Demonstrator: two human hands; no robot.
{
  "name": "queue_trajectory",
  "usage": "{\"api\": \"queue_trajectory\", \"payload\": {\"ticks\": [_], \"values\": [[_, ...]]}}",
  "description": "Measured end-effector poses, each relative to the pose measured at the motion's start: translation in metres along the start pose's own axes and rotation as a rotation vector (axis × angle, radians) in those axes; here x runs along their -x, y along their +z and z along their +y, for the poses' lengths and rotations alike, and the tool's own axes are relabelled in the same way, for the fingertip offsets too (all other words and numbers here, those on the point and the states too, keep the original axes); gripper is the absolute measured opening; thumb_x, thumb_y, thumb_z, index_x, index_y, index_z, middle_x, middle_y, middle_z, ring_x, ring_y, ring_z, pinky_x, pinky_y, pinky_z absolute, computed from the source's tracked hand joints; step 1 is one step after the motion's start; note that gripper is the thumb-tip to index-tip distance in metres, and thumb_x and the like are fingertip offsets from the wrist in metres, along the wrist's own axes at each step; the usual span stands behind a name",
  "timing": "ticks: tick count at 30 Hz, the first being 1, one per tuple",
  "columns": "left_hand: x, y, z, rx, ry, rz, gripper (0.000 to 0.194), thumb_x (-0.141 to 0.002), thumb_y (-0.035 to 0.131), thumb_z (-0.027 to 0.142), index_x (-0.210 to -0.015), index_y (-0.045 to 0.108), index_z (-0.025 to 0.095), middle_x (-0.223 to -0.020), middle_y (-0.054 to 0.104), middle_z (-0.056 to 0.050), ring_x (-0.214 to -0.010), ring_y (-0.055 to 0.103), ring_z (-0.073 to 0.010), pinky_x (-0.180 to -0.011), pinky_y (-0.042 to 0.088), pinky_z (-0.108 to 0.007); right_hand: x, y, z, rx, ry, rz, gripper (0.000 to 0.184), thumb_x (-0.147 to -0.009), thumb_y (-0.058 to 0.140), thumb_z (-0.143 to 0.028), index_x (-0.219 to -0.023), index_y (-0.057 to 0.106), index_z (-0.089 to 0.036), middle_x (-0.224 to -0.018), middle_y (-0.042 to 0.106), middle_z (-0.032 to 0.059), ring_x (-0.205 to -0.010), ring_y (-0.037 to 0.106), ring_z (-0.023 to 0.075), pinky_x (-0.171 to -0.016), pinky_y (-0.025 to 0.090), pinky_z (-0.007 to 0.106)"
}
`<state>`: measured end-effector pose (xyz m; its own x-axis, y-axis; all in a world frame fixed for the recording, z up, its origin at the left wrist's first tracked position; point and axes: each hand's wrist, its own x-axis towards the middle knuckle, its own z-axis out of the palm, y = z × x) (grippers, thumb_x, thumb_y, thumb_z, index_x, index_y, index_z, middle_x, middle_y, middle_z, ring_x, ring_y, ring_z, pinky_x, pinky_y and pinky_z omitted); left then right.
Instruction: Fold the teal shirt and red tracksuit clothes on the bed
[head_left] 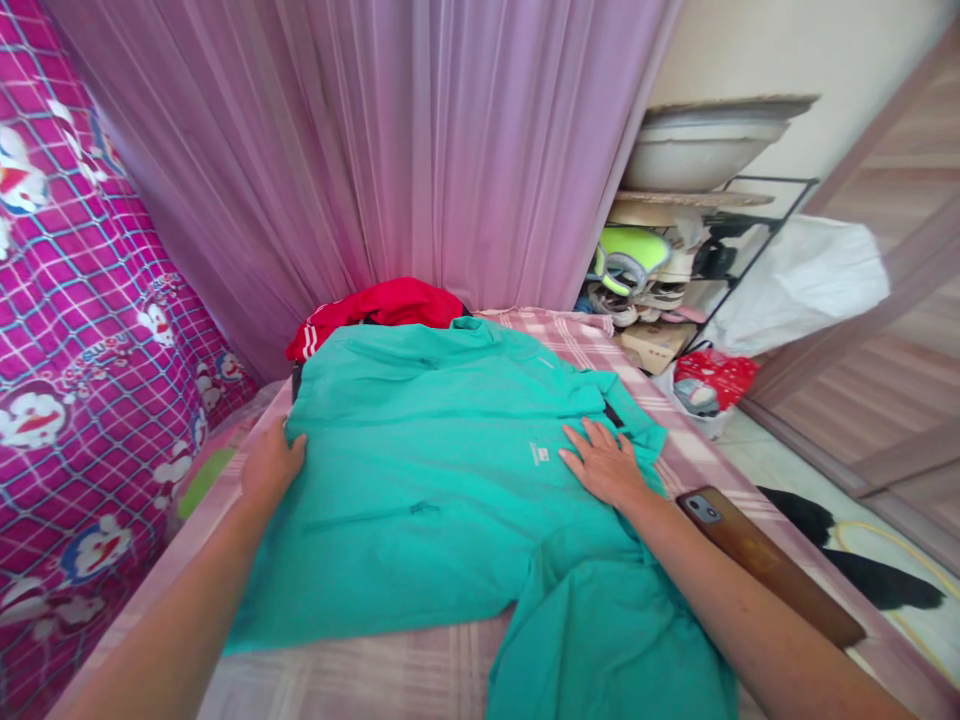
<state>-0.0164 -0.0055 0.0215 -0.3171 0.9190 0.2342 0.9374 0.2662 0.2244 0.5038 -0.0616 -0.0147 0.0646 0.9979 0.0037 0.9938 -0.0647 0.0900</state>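
Flatly spread, a teal jacket (420, 430) lies across a pink checked cloth (420, 665), its hem to the left and its collar (643, 415) to the right, with one sleeve (600, 640) hanging toward the near edge. A person's left hand (276, 462) rests at the hem, thumb against the fabric; its other fingers are hidden, and whether its grip is pinching the cloth cannot be told. The right hand (604, 465) lies palm down near the collar, fingers spread and grip released, just beside a small white print (539, 454) on the teal fabric. A red garment with white stripes (382, 303) sits bunched behind the jacket, close to a purple curtain (450, 150). A brown-backed phone (772, 555), camera side up, lies just beside the right forearm. At left hangs a magenta cloth (97, 430) patterned with cartoon figures; at right, a black rack (780, 240) carries a pale tub (697, 150) above a neon-yellow item (634, 250) and shoes (664, 295). A white bag (810, 280) and a red dotted bag (716, 378) are near the rack, and dark items (881, 580) lie on the floor by a yellow cord (885, 535)
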Motion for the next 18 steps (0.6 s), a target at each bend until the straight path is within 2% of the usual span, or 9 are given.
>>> {"api": "queue_trajectory", "payload": {"ticks": [2,4,6,8,9,11,15,18], "values": [[0.01,0.003,0.008,0.009,0.027,0.116,0.062,-0.088,0.047,0.041,-0.142,0.044,0.012,-0.139,0.053,-0.023,-0.126,0.053,-0.0369,-0.101,0.045,-0.051,-0.001,0.001,0.001,0.003,0.004,0.014,0.06,-0.099,0.022,-0.055,-0.149,0.041,-0.029,-0.159,0.033,0.0102,-0.145,0.029,0.0301,-0.114,0.024,0.056],[0.023,0.008,0.02,0.01,0.119,0.186,0.063,-0.09,0.045,0.044,-0.143,0.044,0.012,-0.149,0.044,-0.022,-0.137,0.042,-0.0364,-0.109,0.037,-0.051,-0.001,0.002,0.002,-0.005,0.004,0.019,0.061,-0.098,0.022,-0.056,-0.149,0.042,-0.029,-0.159,0.032,0.0102,-0.145,0.029,0.0307,-0.114,0.024,0.057],[0.037,0.016,0.036,-0.001,0.27,0.1,0.058,-0.092,0.041,0.045,-0.142,0.048,0.016,-0.153,0.042,-0.016,-0.142,0.036,-0.0334,-0.115,0.029,-0.05,-0.002,0.004,0.003,-0.018,0.001,0.014,0.062,-0.098,0.021,-0.058,-0.149,0.041,-0.03,-0.16,0.032,0.0097,-0.145,0.029,0.031,-0.114,0.023,0.057],[0.05,0.025,0.05,-0.029,0.387,-0.083,0.054,-0.094,0.039,0.046,-0.142,0.049,0.023,-0.153,0.044,-0.01,-0.143,0.035,-0.031,-0.117,0.024,-0.053,-0.002,0.005,0.004,-0.028,-0.003,0.012,0.063,-0.098,0.02,-0.059,-0.15,0.04,-0.031,-0.16,0.031,0.009,-0.146,0.028,0.0308,-0.115,0.023,0.057],[0.055,0.028,0.056,-0.047,0.409,-0.16,0.054,-0.095,0.038,0.046,-0.143,0.049,0.025,-0.154,0.043,-0.008,-0.144,0.034,-0.0305,-0.117,0.022,-0.054,-0.002,0.006,0.005,-0.032,-0.004,0.013,0.063,-0.098,0.019,-0.059,-0.15,0.04,-0.031,-0.16,0.031,0.0089,-0.146,0.027,0.0307,-0.115,0.023,0.057],[0.06,0.032,0.063,-0.078,0.404,-0.242,0.055,-0.095,0.038,0.048,-0.146,0.045,0.028,-0.157,0.039,-0.007,-0.145,0.032,-0.0303,-0.117,0.021,-0.056,-0.002,0.006,0.005,-0.039,-0.003,0.011,0.064,-0.098,0.019,-0.059,-0.151,0.038,-0.03,-0.161,0.03,0.0091,-0.146,0.026,0.0311,-0.115,0.022,0.057],[0.06,0.027,0.068,-0.107,0.384,-0.267,0.058,-0.096,0.037,0.047,-0.149,0.041,0.024,-0.159,0.034,-0.009,-0.147,0.029,-0.0303,-0.117,0.022,-0.055,-0.004,0.005,0.008,-0.06,-0.011,0.004,0.063,-0.098,0.022,-0.059,-0.151,0.038,-0.03,-0.161,0.03,0.0088,-0.146,0.026,0.03,-0.116,0.022,0.056],[0.069,0.016,0.063,-0.111,0.391,-0.209,0.059,-0.096,0.038,0.045,-0.149,0.041,0.02,-0.159,0.034,-0.011,-0.146,0.03,-0.0303,-0.118,0.022,-0.053,-0.003,-0.003,0.012,-0.101,-0.043,0.002,0.058,-0.097,0.032,-0.054,-0.148,0.043,-0.029,-0.159,0.033,0.0084,-0.146,0.029,0.0287,-0.116,0.025,0.053]]}}
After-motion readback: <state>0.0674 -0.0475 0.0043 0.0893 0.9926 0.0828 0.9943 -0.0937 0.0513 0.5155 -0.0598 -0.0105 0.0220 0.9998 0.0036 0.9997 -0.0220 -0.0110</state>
